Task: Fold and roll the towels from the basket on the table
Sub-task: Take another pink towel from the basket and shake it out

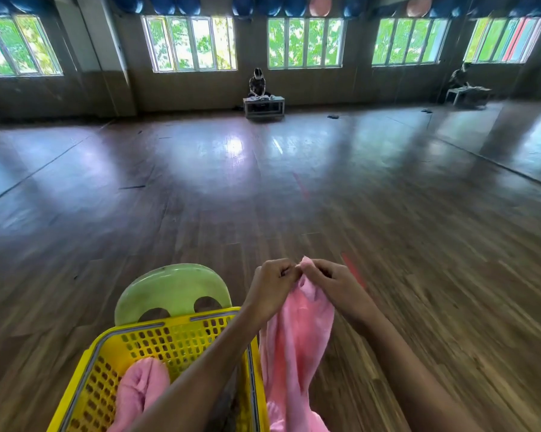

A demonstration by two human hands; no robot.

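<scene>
1. My left hand [272,286]: fingers curled in, thumb and fingertips pinching the top edge of the pink towel [297,335]. It is raised in front of me, and its forearm crosses over the basket's right side.

2. My right hand [333,283]: fingers likewise curled, pinching the same top edge just beside my left hand. The two hands nearly meet, and a small peak of cloth pokes up between them.

3. Pink towel: hangs from both hands in loose folds, below and between my wrists. Its lower part runs out of the bottom of the view.

4. Yellow basket [169,341]: perforated plastic with grey trim along the rim. It sits below and to the left of my left hand, under that forearm.

5. Second pink towel [141,388]: bunched inside the basket, well below my left hand and left of the forearm.

6. Green chair back [172,288]: pale plastic with two oval holes, just beyond the basket and left of my left hand.

7. Wooden floor [419,244]: spreads beyond both hands. A red strip [353,271] on it shows just right of my right hand.

8. Seated person [257,82] at a low table [264,106]: far beyond my hands, under a row of windows [305,42].
</scene>
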